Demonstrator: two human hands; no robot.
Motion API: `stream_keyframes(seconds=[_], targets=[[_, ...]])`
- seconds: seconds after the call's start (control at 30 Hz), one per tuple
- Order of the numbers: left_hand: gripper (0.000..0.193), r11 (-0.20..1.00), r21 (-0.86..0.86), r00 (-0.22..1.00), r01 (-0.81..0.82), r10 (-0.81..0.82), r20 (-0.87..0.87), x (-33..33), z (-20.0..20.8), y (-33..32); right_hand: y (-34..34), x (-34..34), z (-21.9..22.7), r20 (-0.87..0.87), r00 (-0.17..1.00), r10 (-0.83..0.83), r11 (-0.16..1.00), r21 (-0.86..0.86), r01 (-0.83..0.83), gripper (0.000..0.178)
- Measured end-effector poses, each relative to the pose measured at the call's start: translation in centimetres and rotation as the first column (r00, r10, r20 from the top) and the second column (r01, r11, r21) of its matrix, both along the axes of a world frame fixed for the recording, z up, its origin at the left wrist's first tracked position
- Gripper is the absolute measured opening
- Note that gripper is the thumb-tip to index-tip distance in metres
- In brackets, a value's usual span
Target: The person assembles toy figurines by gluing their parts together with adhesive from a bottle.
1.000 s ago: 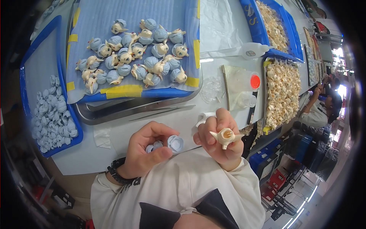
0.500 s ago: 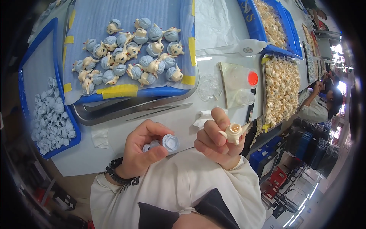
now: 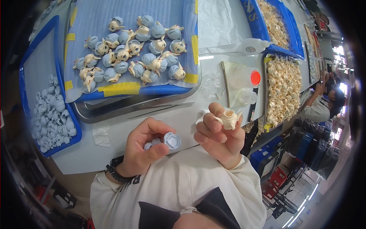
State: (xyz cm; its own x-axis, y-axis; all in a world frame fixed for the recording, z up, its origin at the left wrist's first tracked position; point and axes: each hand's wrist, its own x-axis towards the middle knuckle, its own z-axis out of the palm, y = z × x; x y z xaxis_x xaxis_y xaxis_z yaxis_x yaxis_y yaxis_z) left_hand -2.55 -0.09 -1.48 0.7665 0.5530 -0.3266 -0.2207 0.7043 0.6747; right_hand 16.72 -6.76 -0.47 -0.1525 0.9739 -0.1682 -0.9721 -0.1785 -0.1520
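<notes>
My left hand (image 3: 144, 144) is closed on pale blue doll hair pieces. One hollow hair piece (image 3: 172, 141) shows its cupped inside between thumb and forefinger, and at least one more is tucked in the palm. Opposite it, my right hand (image 3: 220, 137) pinches a cream doll head (image 3: 230, 120) with pointed ears, its round opening turned upward. The two parts are apart. Beyond my hands, finished-looking doll heads (image 3: 122, 55) with blue hair lie on a film-lined tray (image 3: 129, 90). A pair of tweezers (image 3: 162, 110) rests on the table in front of that tray.
A blue tray (image 3: 72, 131) of loose hair pieces stands at left. To the right are a tray of cream heads (image 3: 284, 91), a blue bin (image 3: 295, 34) of more cream parts, a white squeeze bottle (image 3: 253, 47) and a red-topped jar (image 3: 255, 78). A co-worker (image 3: 318, 103) sits at far right.
My right hand has raised the doll head slightly and turned it, moving it a little left. My left hand keeps its hold on the hair pieces. The view has shifted slightly.
</notes>
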Motion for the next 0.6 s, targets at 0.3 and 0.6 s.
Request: stream_keyframes(seconds=[0.3,0.6], targets=[[0.045,0.994,0.088,0.993,-0.070,0.078,-0.086,0.9,0.6,-0.4,-3.3,7.4,1.4,0.683,-0.661,-0.311,0.702,0.634,0.324,0.023],[0.045,0.993,0.091,0.990,-0.077,0.087,-0.108,1.3,0.5,-0.4,-4.7,11.0,0.6,0.668,-0.744,-0.026,0.904,0.334,0.268,0.025]])
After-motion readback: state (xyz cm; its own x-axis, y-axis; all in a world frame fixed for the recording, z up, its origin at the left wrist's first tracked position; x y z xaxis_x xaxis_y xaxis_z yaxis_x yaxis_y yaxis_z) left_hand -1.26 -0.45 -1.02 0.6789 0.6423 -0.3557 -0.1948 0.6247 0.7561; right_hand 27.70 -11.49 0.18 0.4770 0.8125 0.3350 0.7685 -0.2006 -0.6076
